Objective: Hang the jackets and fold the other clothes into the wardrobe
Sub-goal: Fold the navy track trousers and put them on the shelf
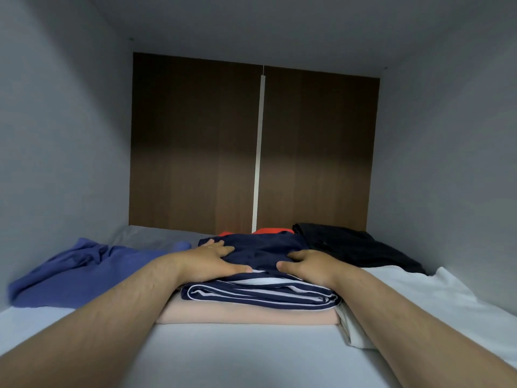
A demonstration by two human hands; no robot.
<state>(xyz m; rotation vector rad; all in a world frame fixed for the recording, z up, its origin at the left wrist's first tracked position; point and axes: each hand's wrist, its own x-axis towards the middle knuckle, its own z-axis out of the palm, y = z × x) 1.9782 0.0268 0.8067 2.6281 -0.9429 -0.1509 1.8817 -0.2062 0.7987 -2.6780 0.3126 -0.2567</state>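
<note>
A folded navy garment with white stripes [260,294] lies on top of a folded peach cloth [246,313] on the wardrobe shelf [237,357]. My left hand [208,260] presses flat on the left of the navy garment, fingers spread. My right hand [307,266] rests flat on its right side. Neither hand grips the fabric. A strip of red cloth [272,231] shows behind the navy pile.
A crumpled blue garment [75,271] lies on the left of the shelf. A black garment [355,247] sits at the back right, a white cloth [419,295] at the right. Grey side walls and a brown back panel [195,141] enclose the compartment.
</note>
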